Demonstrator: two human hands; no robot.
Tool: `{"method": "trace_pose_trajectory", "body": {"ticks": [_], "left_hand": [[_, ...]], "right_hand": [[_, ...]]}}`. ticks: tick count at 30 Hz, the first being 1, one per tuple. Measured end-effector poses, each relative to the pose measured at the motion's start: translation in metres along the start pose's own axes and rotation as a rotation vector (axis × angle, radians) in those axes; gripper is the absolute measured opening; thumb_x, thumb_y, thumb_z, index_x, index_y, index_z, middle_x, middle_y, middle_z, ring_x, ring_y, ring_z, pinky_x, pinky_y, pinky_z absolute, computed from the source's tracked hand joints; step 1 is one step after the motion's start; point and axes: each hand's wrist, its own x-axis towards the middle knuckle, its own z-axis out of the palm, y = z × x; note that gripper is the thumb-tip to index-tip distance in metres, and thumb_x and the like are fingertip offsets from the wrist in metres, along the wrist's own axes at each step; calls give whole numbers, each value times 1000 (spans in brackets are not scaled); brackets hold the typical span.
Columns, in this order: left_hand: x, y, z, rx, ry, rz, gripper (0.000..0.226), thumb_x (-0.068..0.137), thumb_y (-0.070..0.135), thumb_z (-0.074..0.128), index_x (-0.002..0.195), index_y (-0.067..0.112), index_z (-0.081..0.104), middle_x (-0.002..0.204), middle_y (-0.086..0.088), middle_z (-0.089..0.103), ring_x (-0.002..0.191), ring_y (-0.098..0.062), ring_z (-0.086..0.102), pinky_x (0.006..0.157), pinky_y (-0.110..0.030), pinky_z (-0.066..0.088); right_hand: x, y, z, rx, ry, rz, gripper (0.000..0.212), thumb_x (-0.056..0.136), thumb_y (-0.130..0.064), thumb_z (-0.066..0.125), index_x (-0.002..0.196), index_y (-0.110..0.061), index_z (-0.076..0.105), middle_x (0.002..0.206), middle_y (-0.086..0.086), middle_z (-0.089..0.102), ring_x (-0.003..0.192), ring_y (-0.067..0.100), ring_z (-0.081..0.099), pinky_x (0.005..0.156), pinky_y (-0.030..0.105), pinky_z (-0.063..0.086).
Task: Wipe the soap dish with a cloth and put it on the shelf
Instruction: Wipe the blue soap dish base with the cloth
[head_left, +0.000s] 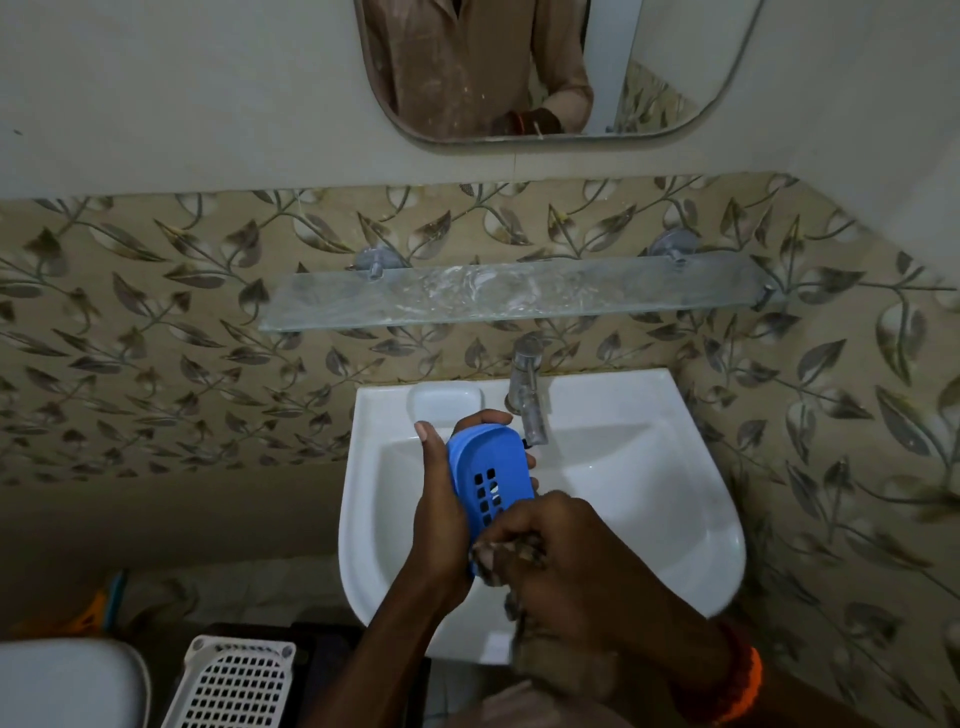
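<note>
over the white sink (675, 519), the left hand (441, 514) grips the blue soap dish (491, 467), fingers curled round its far end, slotted side up. the right hand (550, 540) bunches a brownish cloth (511, 558) against the dish's near end. beyond the tap (527, 395), farther off, hangs the glass shelf (519, 296).

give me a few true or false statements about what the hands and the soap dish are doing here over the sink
1. The left hand holds the blue soap dish. True.
2. The soap dish lies on the glass shelf. False: it is held above the sink.
3. The right hand grips a cloth. True.
4. The soap dish has no holes. False: a grid of slots shows.
5. A bar of soap sits on the shelf. False: none is visible there.
</note>
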Motion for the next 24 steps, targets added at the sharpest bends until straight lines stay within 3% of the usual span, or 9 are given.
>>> {"method": "trace_pose_trajectory", "body": {"ticks": [3, 5, 7, 9, 12, 15, 18, 22, 24], "left_hand": [[-4, -8, 0, 72, -4, 63, 73, 76, 79, 29, 101, 33, 80, 95, -11, 78, 88, -27, 74, 93, -45, 57], [-6, -13, 3, -4, -70, 26, 69, 72, 80, 48, 100, 26, 81, 97, -12, 78, 91, -25, 75, 92, -42, 59], [-5, -15, 4, -32, -129, 38, 76, 65, 80, 67, 108, 19, 76, 99, -14, 76, 94, -27, 73, 89, -40, 59], [-6, -11, 2, 153, -99, 108, 72, 73, 83, 54, 113, 27, 74, 105, -10, 75, 104, -28, 70, 102, -46, 51], [-9, -7, -8, 356, -121, 182, 71, 85, 82, 26, 125, 36, 64, 120, 7, 74, 119, -15, 66, 111, -37, 46], [-13, -3, -12, 536, -225, 291, 82, 81, 83, 45, 136, 23, 56, 126, 4, 68, 120, -17, 64, 103, -28, 49], [-16, 3, -15, 717, -264, 402, 52, 86, 47, 72, 131, 23, 61, 117, 6, 72, 111, -16, 68, 93, -22, 52], [-17, -2, -16, 793, -197, 511, 28, 93, 18, 67, 117, 32, 72, 103, 10, 76, 95, -14, 72, 83, -31, 58], [-18, -4, -13, 801, -174, 538, 25, 92, 14, 63, 104, 34, 73, 90, 8, 75, 81, -14, 70, 73, -35, 57]], "right_hand": [[8, -7, -7, 333, 70, 104, 13, 90, -9, 67, 88, -16, 78, 86, 6, 76, 78, 15, 74, 75, 26, 62], [12, -12, -16, 587, 107, 218, 15, 91, -8, 65, 88, -14, 79, 85, 9, 78, 78, 17, 75, 74, 25, 62], [14, -13, -20, 808, 80, 297, 15, 92, -9, 64, 96, -6, 78, 91, 14, 78, 84, 25, 76, 80, 32, 62], [11, -9, -23, 919, 81, 339, 16, 93, -10, 62, 97, -5, 76, 93, 16, 77, 85, 27, 75, 78, 34, 62], [4, -1, -30, 863, 261, 281, 16, 92, -9, 63, 95, -11, 78, 92, 13, 78, 83, 29, 76, 77, 42, 61], [-4, 4, -40, 690, 494, 132, 19, 85, -1, 70, 90, -16, 80, 85, 6, 80, 79, 23, 76, 76, 40, 61], [-13, 5, -45, 570, 557, 12, 27, 83, 3, 72, 84, -23, 79, 81, -2, 80, 75, 14, 76, 70, 29, 62], [-17, 8, -42, 429, 569, -99, 10, 86, -16, 73, 94, -19, 77, 84, -2, 77, 75, 14, 75, 69, 26, 62], [-17, 7, -32, 362, 538, -185, 16, 89, -32, 70, 95, -19, 76, 83, -2, 73, 70, 12, 72, 62, 28, 60]]}}
